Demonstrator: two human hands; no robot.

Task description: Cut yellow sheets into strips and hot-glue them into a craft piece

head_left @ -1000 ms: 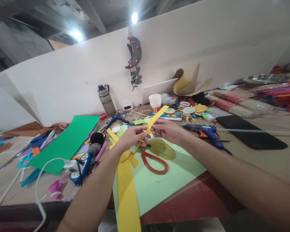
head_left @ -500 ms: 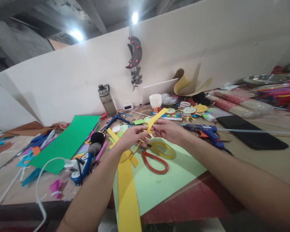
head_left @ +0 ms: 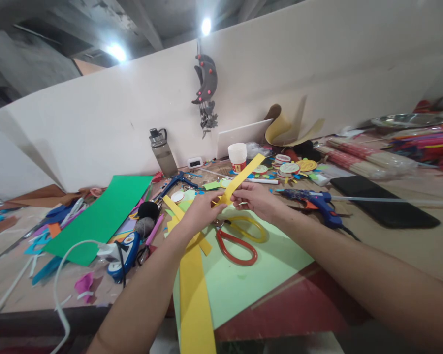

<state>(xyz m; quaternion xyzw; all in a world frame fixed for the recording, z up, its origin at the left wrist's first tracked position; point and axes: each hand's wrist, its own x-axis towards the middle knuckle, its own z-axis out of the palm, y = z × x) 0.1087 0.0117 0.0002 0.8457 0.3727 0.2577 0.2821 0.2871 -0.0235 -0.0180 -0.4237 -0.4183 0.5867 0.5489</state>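
Observation:
Both hands pinch one yellow paper strip (head_left: 245, 175) above the table, its free end pointing up and to the right. My left hand (head_left: 204, 212) grips its lower end between thumb and fingers. Close beside it, my right hand (head_left: 254, 199) is closed on the strip's right side. Below the hands lie scissors (head_left: 239, 255) with one red and one yellow handle loop; their blades are mostly hidden. They rest on a light green sheet (head_left: 273, 275). A long yellow sheet (head_left: 195, 300) and shorter yellow strips (head_left: 204, 243) lie under my left forearm.
A blue glue gun (head_left: 323, 204) and a black phone-like slab (head_left: 384, 201) lie to the right. Left are a green sheet (head_left: 103, 216) and a white cable (head_left: 61, 290). Behind stand a grey bottle (head_left: 163, 155) and paper cups (head_left: 237, 156).
The yellow strip has turned and now shows flatter and longer, its free end reaching higher and further right. My left fingers have curled in, uncovering more of the scissors' pivot.

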